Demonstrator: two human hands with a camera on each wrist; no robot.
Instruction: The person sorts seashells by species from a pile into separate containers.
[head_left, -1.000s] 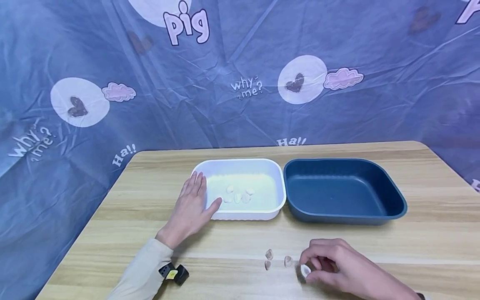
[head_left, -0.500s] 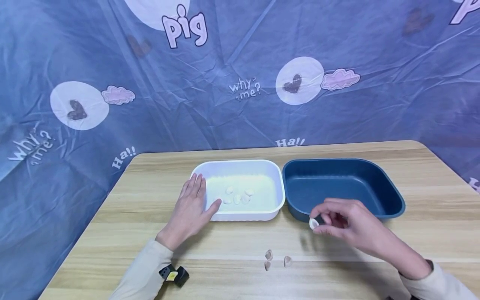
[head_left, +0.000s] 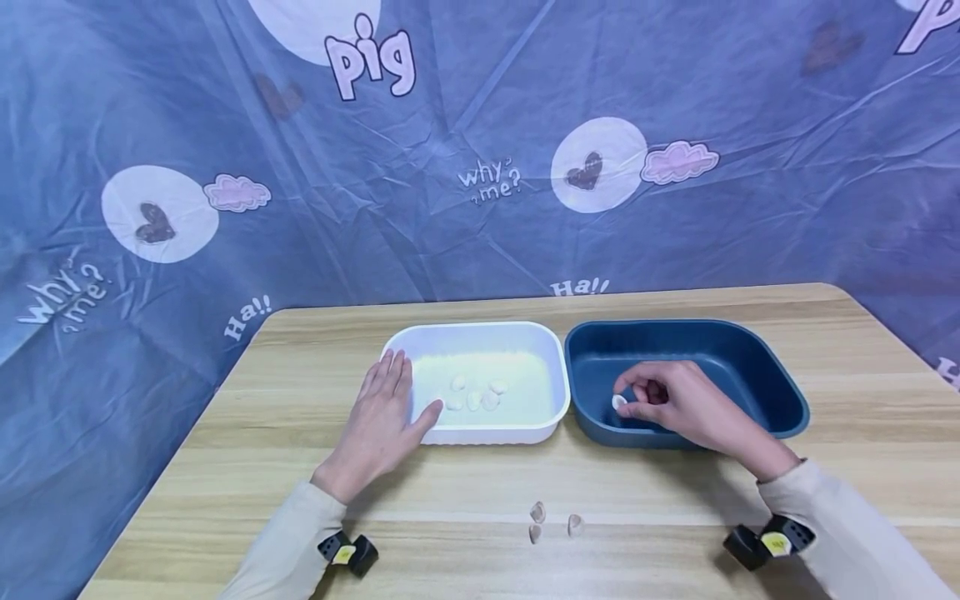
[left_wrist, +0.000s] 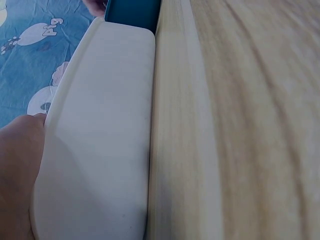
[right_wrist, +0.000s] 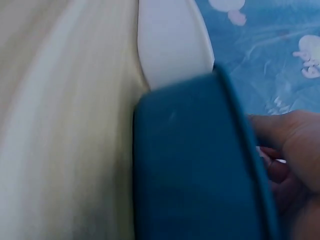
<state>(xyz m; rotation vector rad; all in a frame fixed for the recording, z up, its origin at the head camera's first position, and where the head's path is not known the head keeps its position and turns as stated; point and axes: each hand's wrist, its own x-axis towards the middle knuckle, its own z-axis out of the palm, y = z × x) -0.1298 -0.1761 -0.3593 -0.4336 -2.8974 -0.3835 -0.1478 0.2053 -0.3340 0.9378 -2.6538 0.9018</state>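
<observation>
My right hand (head_left: 678, 404) pinches a small whitish seashell (head_left: 618, 402) between thumb and index finger, over the left part of the dark blue basin (head_left: 757, 358). In the right wrist view the basin's side wall (right_wrist: 190, 165) covers most of that hand's fingertips. The left hand (head_left: 378, 417) rests on the left end of the white basin (head_left: 487, 436), its fingers straight along the rim and its thumb over the front edge. Several pale seashells (head_left: 474, 401) lie on the white basin's floor. On the table in front, 3 brownish seashells (head_left: 537, 512) lie in a loose group.
The two basins stand side by side, their ends meeting, on a light wood table (head_left: 450, 508). A blue printed cloth (head_left: 420, 225) hangs behind the table's back edge. Each wrist wears a small black camera (head_left: 348, 550).
My right hand has lifted the seashell from the table beside the other three and carried it up and forward over the blue basin. The left hand has stayed in place.
</observation>
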